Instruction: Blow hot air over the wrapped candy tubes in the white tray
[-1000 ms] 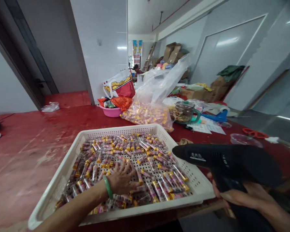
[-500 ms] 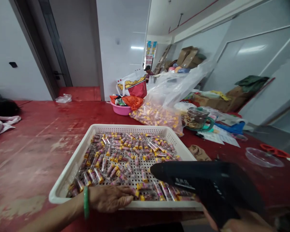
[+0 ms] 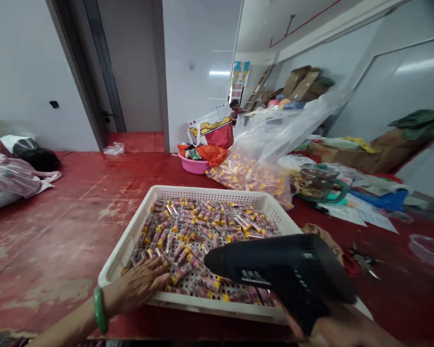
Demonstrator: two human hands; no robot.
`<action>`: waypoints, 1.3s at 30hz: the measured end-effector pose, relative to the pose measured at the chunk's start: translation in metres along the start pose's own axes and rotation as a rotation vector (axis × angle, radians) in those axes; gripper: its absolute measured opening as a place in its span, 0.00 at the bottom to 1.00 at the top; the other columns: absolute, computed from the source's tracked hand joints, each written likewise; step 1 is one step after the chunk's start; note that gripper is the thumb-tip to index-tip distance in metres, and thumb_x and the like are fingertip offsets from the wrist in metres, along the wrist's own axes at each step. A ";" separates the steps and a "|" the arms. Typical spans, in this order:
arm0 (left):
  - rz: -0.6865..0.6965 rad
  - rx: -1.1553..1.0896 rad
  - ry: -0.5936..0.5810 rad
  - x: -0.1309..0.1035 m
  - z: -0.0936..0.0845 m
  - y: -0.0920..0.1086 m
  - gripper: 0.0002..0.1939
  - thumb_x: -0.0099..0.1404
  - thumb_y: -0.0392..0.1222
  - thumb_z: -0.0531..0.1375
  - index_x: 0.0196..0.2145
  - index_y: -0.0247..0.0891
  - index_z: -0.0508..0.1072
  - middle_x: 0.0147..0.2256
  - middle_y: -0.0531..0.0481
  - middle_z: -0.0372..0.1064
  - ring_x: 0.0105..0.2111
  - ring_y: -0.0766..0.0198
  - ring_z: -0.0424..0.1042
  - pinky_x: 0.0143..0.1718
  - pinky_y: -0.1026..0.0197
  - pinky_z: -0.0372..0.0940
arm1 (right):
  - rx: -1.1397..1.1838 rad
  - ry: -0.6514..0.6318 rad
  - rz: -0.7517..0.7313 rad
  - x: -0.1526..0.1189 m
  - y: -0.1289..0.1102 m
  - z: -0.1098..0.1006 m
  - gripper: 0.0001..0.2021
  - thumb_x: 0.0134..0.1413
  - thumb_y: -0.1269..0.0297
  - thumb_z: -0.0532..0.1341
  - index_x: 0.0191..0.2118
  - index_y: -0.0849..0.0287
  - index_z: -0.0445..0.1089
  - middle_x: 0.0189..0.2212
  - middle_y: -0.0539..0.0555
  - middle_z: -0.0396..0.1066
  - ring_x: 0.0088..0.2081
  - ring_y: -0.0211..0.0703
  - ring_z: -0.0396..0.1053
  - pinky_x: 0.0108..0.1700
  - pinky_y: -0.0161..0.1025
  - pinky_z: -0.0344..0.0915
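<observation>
At near-left corner of white tray [image 3: 137, 230]: left hand [image 3: 139, 287] lies flat, fingers spread, palm down on small tubes [image 3: 202, 226]. A second ago it sat mid-tray, so it's slid back toward near rim, dragging tubes along, looks like. Right hand [image 3: 342, 327] wrapped tight round black heat gun [image 3: 275, 270], nozzle now hanging over tray's near-right part; was off right of tray earlier. Clear bag of tubes [image 3: 253, 176] sits on desk [image 3: 58, 231] behind tray.

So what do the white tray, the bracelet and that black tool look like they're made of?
White tray: moulded plastic, matte, perforated with holes. Bracelet: glossy green, possibly jade or glass. Black tool: matte plastic casing, held in the right hand.
</observation>
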State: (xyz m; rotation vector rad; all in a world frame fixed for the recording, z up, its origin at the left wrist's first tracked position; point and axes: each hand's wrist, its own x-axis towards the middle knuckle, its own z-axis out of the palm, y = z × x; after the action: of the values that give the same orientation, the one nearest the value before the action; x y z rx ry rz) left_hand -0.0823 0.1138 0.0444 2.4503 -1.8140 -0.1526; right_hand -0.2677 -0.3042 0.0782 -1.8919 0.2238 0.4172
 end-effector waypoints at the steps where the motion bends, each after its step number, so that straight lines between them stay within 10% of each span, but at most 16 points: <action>1: -0.004 0.022 -0.017 -0.005 -0.002 -0.002 0.29 0.81 0.43 0.31 0.63 0.36 0.65 0.62 0.40 0.57 0.65 0.48 0.54 0.68 0.44 0.56 | 0.036 0.001 -0.007 0.007 -0.009 0.003 0.09 0.25 0.68 0.63 0.23 0.63 0.73 0.23 0.58 0.69 0.26 0.47 0.67 0.33 0.42 0.68; 6: -0.230 -0.153 -0.147 -0.003 -0.011 0.008 0.32 0.81 0.46 0.30 0.51 0.32 0.71 0.54 0.39 0.65 0.65 0.44 0.53 0.68 0.37 0.52 | 0.252 0.163 -0.137 0.032 -0.052 0.015 0.25 0.37 0.57 0.66 0.44 0.63 0.71 0.32 0.58 0.72 0.29 0.46 0.67 0.30 0.40 0.64; 12: -0.301 -0.195 -0.142 0.003 -0.010 0.011 0.36 0.80 0.52 0.28 0.48 0.34 0.73 0.57 0.40 0.64 0.65 0.47 0.54 0.69 0.40 0.53 | 0.389 0.174 -0.246 0.059 -0.091 -0.002 0.24 0.34 0.62 0.65 0.42 0.67 0.68 0.26 0.58 0.71 0.25 0.39 0.64 0.27 0.34 0.59; 16: -0.395 -0.263 -0.151 0.004 -0.017 0.014 0.32 0.80 0.52 0.33 0.62 0.39 0.68 0.63 0.45 0.57 0.69 0.48 0.44 0.70 0.38 0.48 | 0.405 0.423 -0.193 0.090 -0.087 -0.035 0.17 0.28 0.58 0.66 0.26 0.68 0.69 0.22 0.58 0.67 0.21 0.39 0.61 0.22 0.34 0.57; 22: -0.441 -0.278 -0.187 0.006 -0.018 0.019 0.33 0.78 0.50 0.33 0.67 0.38 0.65 0.66 0.47 0.50 0.69 0.49 0.46 0.70 0.40 0.46 | 0.465 0.444 -0.152 0.088 -0.060 -0.060 0.19 0.29 0.54 0.66 0.26 0.67 0.72 0.22 0.58 0.67 0.20 0.40 0.60 0.21 0.36 0.58; 33: 0.058 0.138 0.265 -0.019 0.037 -0.039 0.27 0.79 0.40 0.44 0.72 0.52 0.51 0.65 0.51 0.52 0.64 0.59 0.58 0.59 0.60 0.63 | 0.446 0.573 -0.196 0.032 -0.022 -0.088 0.23 0.30 0.59 0.67 0.37 0.66 0.66 0.24 0.57 0.70 0.22 0.41 0.64 0.26 0.34 0.59; 39: 0.148 0.387 0.199 0.067 0.011 -0.010 0.23 0.79 0.39 0.43 0.66 0.43 0.64 0.63 0.44 0.56 0.61 0.53 0.63 0.56 0.53 0.70 | 0.454 0.597 -0.163 -0.024 -0.009 -0.082 0.25 0.32 0.59 0.66 0.41 0.65 0.66 0.25 0.55 0.70 0.22 0.40 0.64 0.26 0.35 0.58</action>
State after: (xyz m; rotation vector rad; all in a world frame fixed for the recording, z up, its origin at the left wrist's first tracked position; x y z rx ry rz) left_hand -0.0550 0.0529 0.0301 2.4334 -2.0816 0.4788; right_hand -0.2721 -0.3788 0.1206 -1.5228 0.5081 -0.3036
